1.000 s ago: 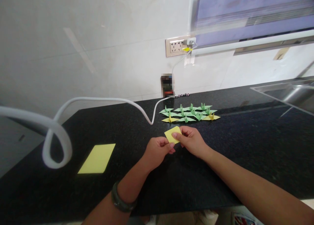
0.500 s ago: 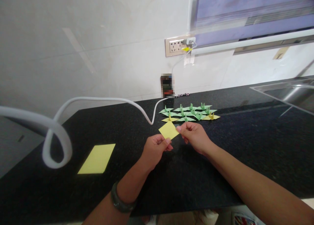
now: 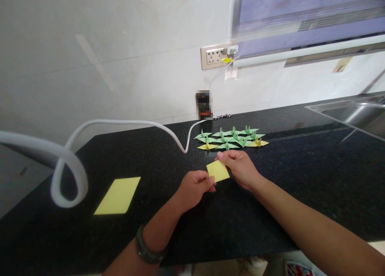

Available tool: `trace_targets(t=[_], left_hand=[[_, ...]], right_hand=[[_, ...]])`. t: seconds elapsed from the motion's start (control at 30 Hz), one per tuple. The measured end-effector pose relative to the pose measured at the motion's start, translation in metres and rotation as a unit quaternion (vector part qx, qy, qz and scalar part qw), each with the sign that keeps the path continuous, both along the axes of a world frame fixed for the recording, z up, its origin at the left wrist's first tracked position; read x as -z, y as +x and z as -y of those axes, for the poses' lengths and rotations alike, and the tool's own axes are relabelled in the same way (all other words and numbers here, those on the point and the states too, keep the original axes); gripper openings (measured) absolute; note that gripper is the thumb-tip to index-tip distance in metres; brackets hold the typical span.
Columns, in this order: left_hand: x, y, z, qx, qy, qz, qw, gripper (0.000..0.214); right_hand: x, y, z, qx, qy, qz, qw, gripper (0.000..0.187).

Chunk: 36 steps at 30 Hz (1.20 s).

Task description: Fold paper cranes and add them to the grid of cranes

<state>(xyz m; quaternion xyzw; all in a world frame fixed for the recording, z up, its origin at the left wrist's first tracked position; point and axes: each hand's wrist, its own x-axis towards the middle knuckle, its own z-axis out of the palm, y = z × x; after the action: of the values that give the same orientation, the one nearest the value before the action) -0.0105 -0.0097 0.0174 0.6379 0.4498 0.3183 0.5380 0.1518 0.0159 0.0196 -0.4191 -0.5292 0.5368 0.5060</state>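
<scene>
A small folded yellow paper [image 3: 217, 171] is held just above the black countertop [image 3: 285, 187]. My left hand [image 3: 194, 186] pinches its lower left corner with thumb and fingers closed. On the other side, my right hand [image 3: 239, 167] grips the paper's right edge, fingers curled round it. A dark band sits on my left wrist. Just beyond my hands lies a group of several folded paper cranes [image 3: 231, 138], mostly green with yellow ones at the ends.
A stack of yellow paper squares [image 3: 117, 195] lies at the left on the countertop. A thick white cable [image 3: 67, 163] loops over the left side toward a small device [image 3: 204, 105] by the wall under a socket [image 3: 215, 57]. A steel sink [image 3: 355, 113] is at the far right.
The yellow paper has been turned and brought a little lower and to the right between my hands. Both hands stay pinched on it.
</scene>
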Motion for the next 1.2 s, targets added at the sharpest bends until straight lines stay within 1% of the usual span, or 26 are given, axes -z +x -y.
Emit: trace_targets(t=[0.07,0.13,0.23,0.33,0.43,0.5,0.57,0.63,0.7,0.77,0.83,0.97,1.07,1.13,1.2], left_hand=[[-0.001,0.001,-0.001,-0.006,-0.018,0.015,1.0,0.027],[-0.002,0.002,-0.002,-0.023,-0.03,0.034,0.999,0.028],[-0.005,0.003,-0.004,-0.058,-0.039,0.058,0.996,0.029],[-0.006,0.003,-0.005,-0.085,-0.042,0.071,0.993,0.03],[-0.004,0.003,-0.006,-0.104,-0.034,0.095,0.99,0.031],[-0.004,0.004,-0.006,-0.116,-0.035,0.109,0.987,0.032],[-0.004,0.004,-0.006,-0.124,-0.046,0.113,0.985,0.033],[-0.004,0.005,-0.005,-0.125,-0.056,0.115,0.984,0.033],[-0.004,0.005,-0.004,-0.124,-0.06,0.119,0.983,0.034],[-0.004,0.006,-0.004,-0.126,-0.064,0.127,0.982,0.033],[-0.004,0.006,-0.005,-0.131,-0.068,0.139,0.979,0.032],[-0.002,0.006,-0.006,-0.138,-0.076,0.157,0.975,0.033],[-0.001,0.005,-0.007,-0.139,-0.076,0.154,0.975,0.034],[-0.001,0.004,-0.007,-0.14,-0.077,0.151,0.976,0.034],[-0.002,0.004,-0.006,-0.135,-0.076,0.149,0.977,0.034]], right_hand=[[-0.002,0.003,-0.004,0.027,0.012,-0.005,1.0,0.032],[-0.003,0.002,-0.005,0.037,0.024,-0.004,0.999,0.031],[-0.003,-0.002,-0.002,0.016,0.045,0.007,0.999,0.026],[0.0,-0.007,0.002,-0.026,0.076,0.052,0.995,0.021],[0.005,-0.009,0.004,-0.044,0.092,0.095,0.99,0.016],[0.008,-0.01,0.004,-0.045,0.099,0.101,0.989,0.015],[0.009,-0.01,0.004,-0.012,0.119,0.106,0.987,0.021],[0.008,-0.009,0.004,0.039,0.161,0.138,0.977,0.029],[0.005,-0.007,0.006,0.064,0.22,0.193,0.954,0.031],[0.003,-0.005,0.008,0.065,0.28,0.244,0.926,0.031],[0.002,-0.004,0.01,0.063,0.322,0.279,0.902,0.034],[0.003,-0.004,0.009,0.073,0.366,0.322,0.87,0.037],[0.003,-0.004,0.009,0.076,0.386,0.323,0.861,0.036],[0.002,-0.005,0.009,0.075,0.39,0.31,0.864,0.033],[0.002,-0.005,0.009,0.077,0.384,0.292,0.873,0.026]])
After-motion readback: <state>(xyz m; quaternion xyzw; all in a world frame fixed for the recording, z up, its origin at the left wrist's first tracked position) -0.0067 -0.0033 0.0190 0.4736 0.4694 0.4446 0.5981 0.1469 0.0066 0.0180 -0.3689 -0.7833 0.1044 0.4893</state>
